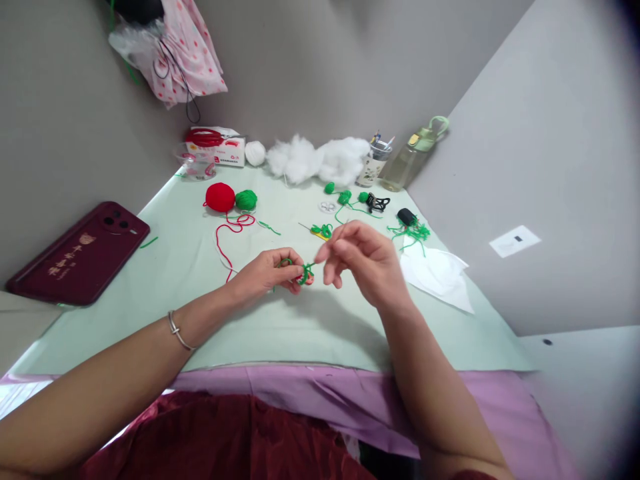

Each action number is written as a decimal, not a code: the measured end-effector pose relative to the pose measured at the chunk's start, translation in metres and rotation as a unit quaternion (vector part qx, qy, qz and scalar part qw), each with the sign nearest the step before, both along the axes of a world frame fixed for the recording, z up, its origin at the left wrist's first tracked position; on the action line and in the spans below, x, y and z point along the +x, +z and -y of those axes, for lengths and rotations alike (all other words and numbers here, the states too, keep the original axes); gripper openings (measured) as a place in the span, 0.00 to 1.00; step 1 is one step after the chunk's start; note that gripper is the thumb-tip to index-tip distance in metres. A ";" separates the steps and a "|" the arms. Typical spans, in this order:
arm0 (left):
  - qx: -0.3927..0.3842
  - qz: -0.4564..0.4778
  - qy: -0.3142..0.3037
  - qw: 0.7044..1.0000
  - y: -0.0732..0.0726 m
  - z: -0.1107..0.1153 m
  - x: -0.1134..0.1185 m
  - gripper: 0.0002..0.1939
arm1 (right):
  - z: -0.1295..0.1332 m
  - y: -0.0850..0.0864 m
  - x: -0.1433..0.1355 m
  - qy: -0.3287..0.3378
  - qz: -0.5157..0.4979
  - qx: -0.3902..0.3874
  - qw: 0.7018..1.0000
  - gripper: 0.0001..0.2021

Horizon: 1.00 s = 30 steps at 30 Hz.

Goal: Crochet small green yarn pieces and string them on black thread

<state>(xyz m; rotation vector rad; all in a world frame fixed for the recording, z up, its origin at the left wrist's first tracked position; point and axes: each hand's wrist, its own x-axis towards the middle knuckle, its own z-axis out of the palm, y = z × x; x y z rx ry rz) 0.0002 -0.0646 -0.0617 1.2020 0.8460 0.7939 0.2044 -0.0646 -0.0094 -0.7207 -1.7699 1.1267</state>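
My left hand (274,273) is closed on a small piece of green and red yarn work (306,273) above the middle of the table. Just to its right, my right hand (363,260) pinches a green strand that runs from the piece to its fingertips. A thin line shows above the right fingers, too faint to make out. Beyond the hands lies a yellow tool with green yarn around it (321,232). A red yarn ball (220,197) and a green yarn ball (246,201) rest side by side at the back left, with red yarn trailing toward my left wrist.
A dark red phone-shaped case (80,253) lies left. White stuffing (317,160), a pen cup (374,164) and a bottle (411,157) stand at the back. Red scissors (205,137) top a box. White paper (437,273) and green scraps (413,230) lie right.
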 end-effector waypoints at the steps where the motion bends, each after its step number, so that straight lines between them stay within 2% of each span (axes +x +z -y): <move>1: -0.006 0.002 -0.001 1.000 -0.001 0.000 0.000 0.11 | -0.002 0.004 0.005 -0.006 -0.045 -0.027 0.999 0.07; 2: -0.010 0.006 -0.002 1.000 -0.001 -0.001 -0.001 0.11 | -0.005 0.007 0.010 -0.026 -0.085 -0.031 0.996 0.08; 5: -0.008 0.010 -0.005 1.000 0.000 -0.001 -0.001 0.10 | -0.015 0.014 0.025 -0.138 -0.165 0.027 0.976 0.08; 8: 0.001 0.018 0.002 1.000 0.002 -0.001 -0.001 0.10 | -0.020 0.014 0.032 -0.192 -0.163 0.053 0.966 0.06; 11: 0.005 0.027 0.019 0.999 0.003 0.000 -0.001 0.11 | -0.016 0.010 0.027 -0.159 -0.059 0.059 0.984 0.04; 13: 0.011 0.029 0.024 0.999 0.003 0.000 -0.001 0.11 | -0.012 0.007 0.022 -0.129 0.039 0.097 0.986 0.03; 16: 0.024 0.034 0.025 0.999 0.004 0.000 0.000 0.10 | -0.009 0.003 0.016 -0.110 0.161 0.185 0.963 0.05; 18: 0.033 0.036 0.024 0.999 0.006 0.001 0.000 0.08 | -0.009 0.001 0.015 -0.106 0.213 0.216 0.947 0.07; 25: 0.044 0.045 0.015 0.998 0.008 0.002 0.000 0.07 | -0.010 -0.004 0.016 -0.095 0.273 0.237 0.927 0.08; 30: 0.047 0.039 0.019 0.998 0.008 0.002 -0.001 0.08 | -0.010 -0.004 0.016 -0.095 0.274 0.239 0.927 0.08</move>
